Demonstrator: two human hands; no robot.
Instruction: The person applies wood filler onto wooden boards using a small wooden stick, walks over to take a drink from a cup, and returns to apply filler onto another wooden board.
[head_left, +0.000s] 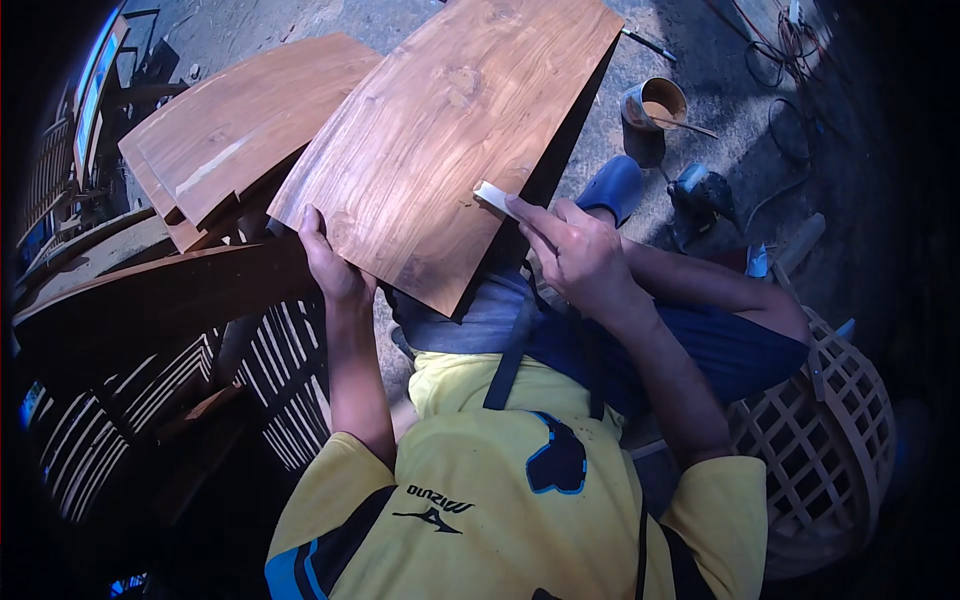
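Brown-grained wood catches the sunlight as a broad, slightly curved panel (430, 150) lies tilted over the lap of a seated person in a yellow shirt (460, 470). The left hand (335, 262) grips the panel's near left corner, thumb on the upper face and fingers curled beneath the edge. The right hand (583, 250) pinches a pale, flat, narrow hand tool (492, 196) between thumb and fingers, its blunt end at the panel's face near the right edge, beside a small brown smudge.

The work appears to be midway on this panel: most of the upper face looks bare and smooth, with a few darker spots, though whether those are filler or knots cannot be told. What remains seems to be finishing the spot under the tool and any others like it; the underside is hidden.

On the ground beyond, an open round metal can (633, 107) holds tan paste (657, 113), a thin stick (692, 127) leaning out over its rim, so supply does not look exhausted. To the left, similar brown wooden boards (290, 95) lie stacked, the top one bearing a long pale streak (210, 165); whether they are finished or waiting is unclear.
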